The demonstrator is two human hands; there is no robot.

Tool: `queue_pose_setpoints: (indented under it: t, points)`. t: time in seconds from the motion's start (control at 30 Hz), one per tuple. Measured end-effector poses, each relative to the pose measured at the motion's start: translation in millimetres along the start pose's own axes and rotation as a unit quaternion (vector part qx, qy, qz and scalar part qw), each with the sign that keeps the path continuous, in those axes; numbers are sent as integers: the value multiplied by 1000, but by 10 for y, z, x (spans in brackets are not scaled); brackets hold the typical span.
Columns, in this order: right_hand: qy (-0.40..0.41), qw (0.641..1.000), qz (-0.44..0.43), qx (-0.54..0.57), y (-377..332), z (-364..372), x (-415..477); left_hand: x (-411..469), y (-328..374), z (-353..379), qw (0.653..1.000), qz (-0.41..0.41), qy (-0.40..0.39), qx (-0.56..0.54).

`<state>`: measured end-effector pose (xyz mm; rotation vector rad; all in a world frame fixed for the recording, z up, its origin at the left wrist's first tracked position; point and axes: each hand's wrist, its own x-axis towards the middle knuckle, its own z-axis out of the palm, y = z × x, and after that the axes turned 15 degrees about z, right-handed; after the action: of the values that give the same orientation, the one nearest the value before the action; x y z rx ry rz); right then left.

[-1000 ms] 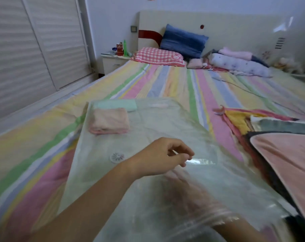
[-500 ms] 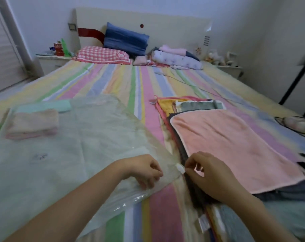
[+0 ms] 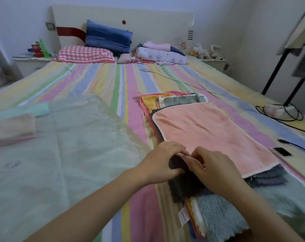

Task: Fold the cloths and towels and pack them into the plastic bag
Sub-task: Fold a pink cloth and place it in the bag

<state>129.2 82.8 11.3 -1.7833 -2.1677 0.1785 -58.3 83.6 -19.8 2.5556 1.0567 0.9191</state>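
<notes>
Two folded cloths already sit inside the plastic bag (image 3: 69,145), well to the left of your grip: a pale pink cloth (image 3: 12,126) and a mint cloth (image 3: 34,110) just beyond it; that looks like all that is packed so far. Both of your hands meet at the near left corner of the pink towel (image 3: 209,131), which lies flat on top of the stack and spreads away from the grip to the right and beyond. Your right hand (image 3: 216,170) has its fingertips curled in, pinching the towel's pale edge; your left hand (image 3: 163,163) curls its fingers at the same corner with the thumb against the dark cloth (image 3: 185,186) directly under the grip; I cannot tell whether it holds the towel or that dark layer. Nothing in the stack looks folded yet; nearer you than the grip a fluffy blue cloth (image 3: 218,215) sticks out; past the towel's far edge a yellow cloth (image 3: 150,102) and a grey-green cloth (image 3: 181,99) show. I judge the task barely started: you have this towel to fold, then each layer under it; every one must cross the striped sheet (image 3: 136,130) between your grip and the bag.
</notes>
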Motion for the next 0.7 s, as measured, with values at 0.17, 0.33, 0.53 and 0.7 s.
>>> queue_pose_setpoints:
  t: [0.17, 0.33, 0.53, 0.7]
  points:
    - [88, 993, -41, 60, 6, -12, -54, 140, 94, 7, 991, -62, 62, -99]
    - [139, 989, -42, -23, 293, 77, 43, 102, 46, -200, 984, -84, 101, -122]
    - [164, 983, 75, -27, 578, 81, 269, -100, -99, -797, 923, -163, 261, -231]
    - [82, 946, 63, 306, 160, -35, 393, -457, -168, -1389, 858, -192, 394, -268]
